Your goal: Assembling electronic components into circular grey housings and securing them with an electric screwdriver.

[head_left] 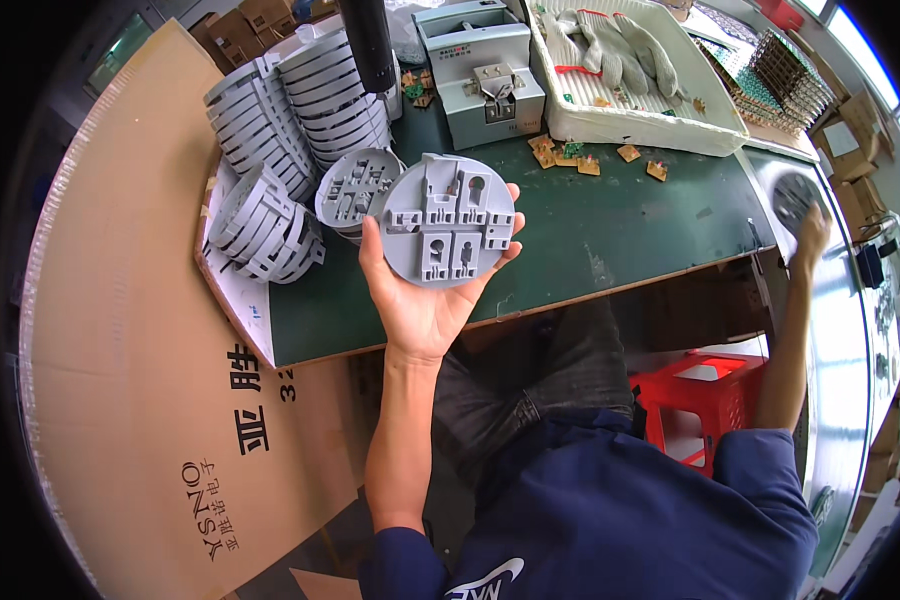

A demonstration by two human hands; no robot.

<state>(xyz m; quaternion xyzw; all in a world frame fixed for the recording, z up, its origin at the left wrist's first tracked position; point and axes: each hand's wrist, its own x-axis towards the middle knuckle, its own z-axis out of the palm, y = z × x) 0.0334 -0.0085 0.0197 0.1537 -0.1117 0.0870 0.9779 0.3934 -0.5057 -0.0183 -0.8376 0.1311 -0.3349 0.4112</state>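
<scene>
In the head view, a round grey plastic housing (448,248) is held up by the left hand (425,300) over the near edge of the green tabletop (590,240). Its rim is clasped between the thumb at the left and the fingers curled around the right; its moulded compartments and slots are turned upward. A dark grey disc (793,198) is touched at its edge by the right hand (816,232), stretched far out to the right; because of blur, whether it is pinched cannot be told. Behind the held housing, another round housing (358,190) is seen beside stacked grey housings (335,100). A black cylindrical tool (370,50) is suspended above the table, near a grey metal device (482,85). Small circuit boards (588,167) are scattered before a white tray (660,132), in which gloves (625,55) are laid.
</scene>
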